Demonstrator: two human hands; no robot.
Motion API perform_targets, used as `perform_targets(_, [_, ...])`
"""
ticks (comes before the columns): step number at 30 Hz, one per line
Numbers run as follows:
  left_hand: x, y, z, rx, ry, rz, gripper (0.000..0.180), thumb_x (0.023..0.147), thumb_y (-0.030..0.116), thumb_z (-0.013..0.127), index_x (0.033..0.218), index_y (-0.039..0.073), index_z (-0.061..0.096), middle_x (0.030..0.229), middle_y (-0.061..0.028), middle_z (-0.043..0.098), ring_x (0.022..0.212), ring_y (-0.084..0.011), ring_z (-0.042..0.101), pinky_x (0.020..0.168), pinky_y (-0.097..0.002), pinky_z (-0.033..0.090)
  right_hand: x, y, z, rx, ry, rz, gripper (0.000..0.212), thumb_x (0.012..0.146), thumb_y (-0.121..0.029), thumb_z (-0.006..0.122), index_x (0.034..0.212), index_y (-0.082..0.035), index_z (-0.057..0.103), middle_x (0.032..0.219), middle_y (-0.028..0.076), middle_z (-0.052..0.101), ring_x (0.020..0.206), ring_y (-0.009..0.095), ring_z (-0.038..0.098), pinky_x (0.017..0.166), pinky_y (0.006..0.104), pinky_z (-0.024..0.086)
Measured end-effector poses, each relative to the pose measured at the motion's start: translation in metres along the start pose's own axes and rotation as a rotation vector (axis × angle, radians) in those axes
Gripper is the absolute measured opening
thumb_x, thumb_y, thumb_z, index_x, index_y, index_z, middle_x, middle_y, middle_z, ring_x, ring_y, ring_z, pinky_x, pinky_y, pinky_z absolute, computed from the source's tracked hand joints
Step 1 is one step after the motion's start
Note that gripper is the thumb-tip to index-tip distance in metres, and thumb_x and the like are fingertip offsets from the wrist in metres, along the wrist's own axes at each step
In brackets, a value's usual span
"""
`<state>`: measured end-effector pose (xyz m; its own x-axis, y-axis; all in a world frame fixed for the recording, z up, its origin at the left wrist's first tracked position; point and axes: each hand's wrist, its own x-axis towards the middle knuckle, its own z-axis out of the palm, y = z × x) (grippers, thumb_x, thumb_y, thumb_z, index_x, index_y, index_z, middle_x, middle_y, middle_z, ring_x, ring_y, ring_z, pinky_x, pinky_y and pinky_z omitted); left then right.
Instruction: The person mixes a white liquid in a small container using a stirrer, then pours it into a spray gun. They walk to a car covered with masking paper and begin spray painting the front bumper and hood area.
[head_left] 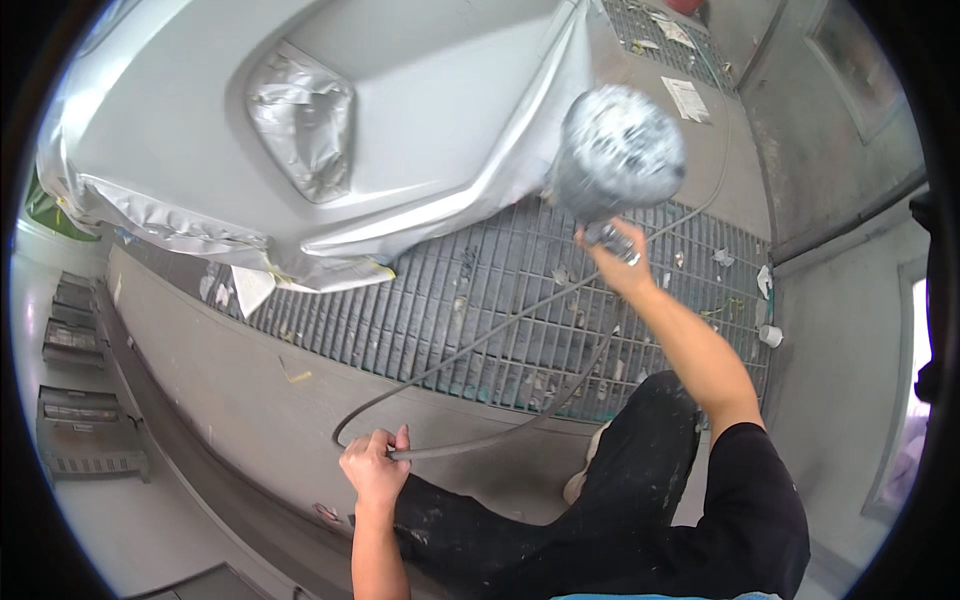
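Note:
My right hand (626,268) is wrapped round the handle of a spray gun (622,150), whose large, paint-smeared grey cup sits uppermost and hides the nozzle. The gun is held close to the right edge of a silver-grey car body panel (425,125), possibly a bumper. Lower down, to the left, my left hand (374,466) is closed on a grey air hose (470,446) that loops between my two hands. Wrinkled silver masking sheet (312,125) fills a recess in the panel, and more covering hangs along its lower edge.
Beneath the panel lies a metal floor grating (480,310) littered with paper scraps. A white cup (770,336) lies near the right wall (835,290). Grey heater-like units (85,435) line the left side. The hose trails up the right side of the floor.

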<state>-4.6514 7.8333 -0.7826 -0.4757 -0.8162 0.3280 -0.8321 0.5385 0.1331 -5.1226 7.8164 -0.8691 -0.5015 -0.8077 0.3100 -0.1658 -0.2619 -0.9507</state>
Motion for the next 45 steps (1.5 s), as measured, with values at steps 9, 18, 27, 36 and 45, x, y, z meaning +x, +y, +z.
perform_targets(9, [-0.007, 0.098, 0.038, -0.248, -0.002, 0.049, 0.046, 0.06, 0.038, 0.098, 0.07, 0.007, 0.065, 0.059, -0.0097, 0.061, 0.055, -0.032, 0.062, 0.051, -0.0389, 0.049, 0.116, -0.061, -0.121, -0.34, 0.196, -0.166, 0.013, 0.095, -0.006, 0.068, 0.104, 0.001, 0.075, 0.09, 0.003, 0.075, 0.084, 0.009, 0.067, 0.079, 0.0276, 0.054])
perform_targets(18, [-0.112, -0.006, 0.028, -0.261, 0.153, -0.143, 0.062, 0.061, 0.058, 0.095, 0.071, 0.007, 0.06, 0.066, -0.006, 0.063, 0.054, -0.0265, 0.059, 0.05, -0.0372, 0.045, 0.063, -0.121, -0.018, -0.147, 0.106, 0.085, 0.014, 0.093, -0.021, 0.079, 0.097, -0.007, 0.077, 0.081, 0.0, 0.073, 0.071, 0.006, 0.065, 0.055, 0.0238, 0.046])
perform_targets(27, [-0.171, -0.05, -0.001, -0.316, 0.22, -0.23, 0.076, 0.072, 0.08, 0.077, 0.071, 0.006, 0.059, 0.061, -0.0041, 0.058, 0.048, -0.0202, 0.049, 0.046, -0.0334, 0.036, 0.016, -0.165, 0.112, 0.166, -0.329, 0.206, 0.018, 0.093, -0.023, 0.081, 0.099, -0.007, 0.074, 0.082, 0.0, 0.074, 0.066, 0.005, 0.064, 0.05, 0.0196, 0.043])
perform_targets(36, [-0.128, 0.006, 0.036, -0.304, 0.225, -0.09, 0.065, 0.065, 0.065, 0.09, 0.07, 0.009, 0.056, 0.064, -0.0035, 0.062, 0.052, -0.0258, 0.058, 0.048, -0.0361, 0.043, 0.069, -0.172, 0.009, -0.086, -0.018, 0.049, 0.016, 0.095, -0.023, 0.079, 0.098, -0.007, 0.074, 0.084, 0.001, 0.072, 0.072, 0.007, 0.065, 0.051, 0.0202, 0.041])
perform_targets(45, [-0.066, 0.062, 0.05, -0.318, 0.229, 0.012, 0.06, 0.061, 0.056, 0.095, 0.07, 0.009, 0.059, 0.063, -0.0043, 0.061, 0.052, -0.0262, 0.058, 0.048, -0.0361, 0.044, 0.147, -0.145, -0.113, -0.131, 0.37, -0.059, 0.015, 0.096, -0.02, 0.077, 0.092, -0.006, 0.073, 0.079, 0.001, 0.069, 0.058, 0.005, 0.052, 0.05, 0.0221, 0.038])
